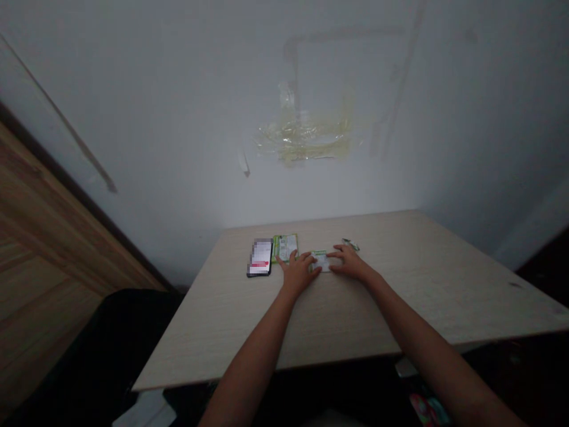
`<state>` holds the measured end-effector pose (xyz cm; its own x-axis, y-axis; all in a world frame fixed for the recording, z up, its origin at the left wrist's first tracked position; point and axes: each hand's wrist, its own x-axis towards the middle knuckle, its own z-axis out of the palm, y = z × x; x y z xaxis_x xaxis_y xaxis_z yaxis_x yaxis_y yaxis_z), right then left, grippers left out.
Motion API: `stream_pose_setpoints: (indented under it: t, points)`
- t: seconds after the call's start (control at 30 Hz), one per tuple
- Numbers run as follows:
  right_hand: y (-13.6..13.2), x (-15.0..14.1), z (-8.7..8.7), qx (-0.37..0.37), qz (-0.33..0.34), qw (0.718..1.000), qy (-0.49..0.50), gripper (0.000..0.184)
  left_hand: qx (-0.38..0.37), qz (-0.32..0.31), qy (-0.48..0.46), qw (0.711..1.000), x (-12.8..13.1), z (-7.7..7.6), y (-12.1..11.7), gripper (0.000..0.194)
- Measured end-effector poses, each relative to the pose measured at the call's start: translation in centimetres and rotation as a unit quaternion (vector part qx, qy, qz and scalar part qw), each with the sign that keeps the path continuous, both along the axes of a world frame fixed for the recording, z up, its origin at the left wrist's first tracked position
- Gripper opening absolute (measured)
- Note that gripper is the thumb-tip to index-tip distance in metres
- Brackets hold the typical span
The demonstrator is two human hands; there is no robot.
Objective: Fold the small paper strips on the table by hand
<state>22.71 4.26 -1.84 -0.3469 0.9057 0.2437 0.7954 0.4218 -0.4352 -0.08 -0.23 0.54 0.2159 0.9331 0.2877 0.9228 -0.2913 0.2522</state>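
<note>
A small white packet with green print (320, 261) lies flat on the table between my hands. My left hand (299, 274) rests over its left end, fingers spread and palm down. From the other side, my right hand (350, 263) touches the packet's right end with its fingers stretched out and apart. A green and white packet (285, 247) lies just behind and left of my left hand, close to its fingertips. Beyond my right fingers is a small torn-looking green and white scrap (352, 244). Parts of the middle packet are hidden under my fingers.
Left of the green packet lies a phone (260, 258) with its screen lit. The pale wooden table (355, 320) stands against a white wall (178, 118) with yellowed tape (306, 142). At left is a wooden panel (40, 237). Dark items sit below the front edge.
</note>
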Motion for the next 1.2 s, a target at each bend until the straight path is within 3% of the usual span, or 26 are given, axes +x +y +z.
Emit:
stream_pose_setpoints:
  t: [0.53, 0.97, 1.2]
  points:
    - [-0.16, 0.54, -0.21, -0.007, 0.022, 1.000, 0.021, 0.053, 0.008, 0.000, -0.007, 1.000, 0.01, -0.16, 0.04, 0.034]
    - [-0.04, 0.86, -0.63, 0.010, 0.059, 0.991, 0.120, 0.012, 0.010, -0.003, -0.004, 1.000, -0.10, -0.02, -0.13, 0.034]
    - [-0.08, 0.83, -0.62, 0.023, 0.052, 0.993, 0.107, 0.010, 0.007, 0.004, 0.005, 1.000, 0.04, 0.17, -0.24, 0.034]
